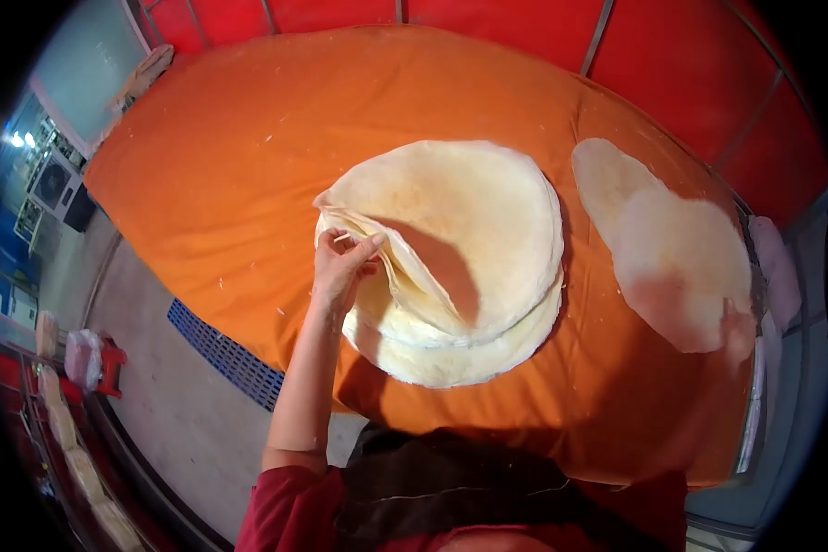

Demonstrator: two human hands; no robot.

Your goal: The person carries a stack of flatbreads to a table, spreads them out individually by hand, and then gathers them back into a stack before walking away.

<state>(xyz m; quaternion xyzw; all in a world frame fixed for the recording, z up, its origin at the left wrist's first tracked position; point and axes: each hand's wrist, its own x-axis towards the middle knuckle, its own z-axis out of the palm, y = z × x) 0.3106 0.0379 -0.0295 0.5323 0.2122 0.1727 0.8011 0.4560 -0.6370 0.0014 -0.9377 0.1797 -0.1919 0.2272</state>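
Observation:
A stack of thin, round, pale flatbreads (460, 193) lies on the orange cloth. My left hand (342, 262) is closed at its left side, pinching the edges of several sheets that are lifted and folded over toward the middle. Under them, the lower flatbreads (442, 363) stick out at the near side. To the right of the stack, a single thin flatbread (676, 244) stretches out in an irregular shape. At its near right edge is my right hand (738, 333), blurred by motion; it appears closed on that edge, though the separate fingers are hard to make out.
The orange cloth (221, 166) covers a large, rounded work surface, with small crumbs on it. Red panels (497, 37) rise behind it. On the floor at left are a blue slatted mat (225, 354) and a red stand (109, 366). A pinkish bundle (777, 271) hangs at the right edge.

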